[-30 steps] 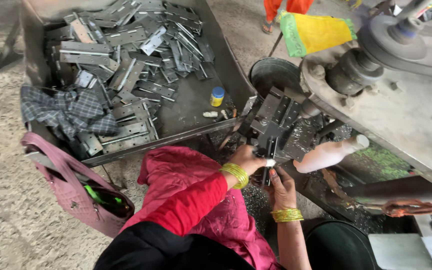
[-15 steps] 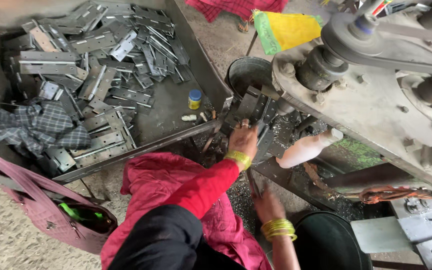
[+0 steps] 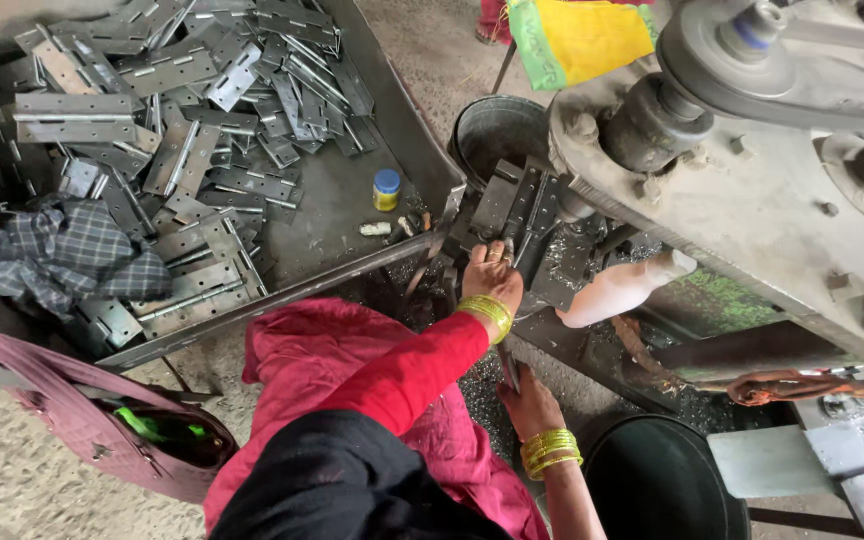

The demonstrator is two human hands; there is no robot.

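My left hand (image 3: 492, 276), in a red sleeve with gold bangles, reaches onto the bed of the grey press machine (image 3: 752, 200). Its fingers are closed on a grey metal hinge plate (image 3: 514, 212) among a few stacked there. My right hand (image 3: 530, 400), also wearing gold bangles, sits lower and nearer my body. It grips a thin dark metal strip (image 3: 508, 366) that points up towards the left wrist. A white padded lever handle (image 3: 622, 288) sticks out just right of the left hand.
A large metal tray (image 3: 422, 165) at the left holds several grey hinges (image 3: 192, 130), a checked cloth (image 3: 62, 255) and a small yellow bottle with a blue cap (image 3: 386, 189). A maroon bag (image 3: 82, 420) lies at the lower left. Dark buckets (image 3: 497, 125) (image 3: 657, 480) stand by the machine.
My right hand has drawn back from the press bed towards my body with the strip. My left hand has stayed on the hinge plates. The view has shifted slightly.
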